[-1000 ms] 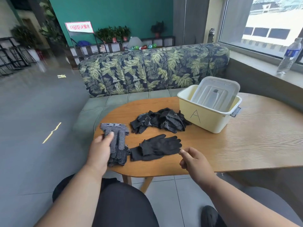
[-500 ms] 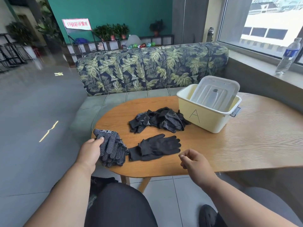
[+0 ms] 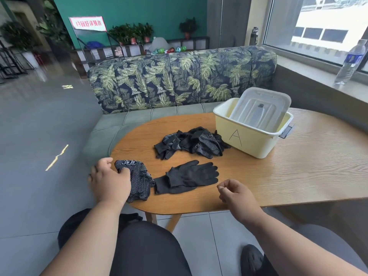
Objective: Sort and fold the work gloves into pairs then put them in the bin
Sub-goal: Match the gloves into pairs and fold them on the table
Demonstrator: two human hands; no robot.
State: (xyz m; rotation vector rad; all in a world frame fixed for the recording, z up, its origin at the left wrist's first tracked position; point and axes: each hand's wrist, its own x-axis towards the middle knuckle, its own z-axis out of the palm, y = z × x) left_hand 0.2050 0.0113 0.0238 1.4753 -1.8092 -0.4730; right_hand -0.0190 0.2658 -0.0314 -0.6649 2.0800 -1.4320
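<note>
Early on: the bin (image 3: 247,144) seems to hold only its lid (image 3: 258,108). Left hand (image 3: 110,181) fingers clamp the dotted gloves (image 3: 137,180) at the bench (image 3: 278,176) edge; plain pair (image 3: 189,176) lies beside; pile (image 3: 191,142) unsorted; right hand (image 3: 237,194) loosely curled, empty

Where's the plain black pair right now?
In the head view the plain black pair lies flat near the table's front edge, between the dotted gloves under the left hand and the right hand, in front of the glove pile.

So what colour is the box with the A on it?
The bin is pale yellow, with a black letter A drawn on its side. It shows in the head view.
</note>
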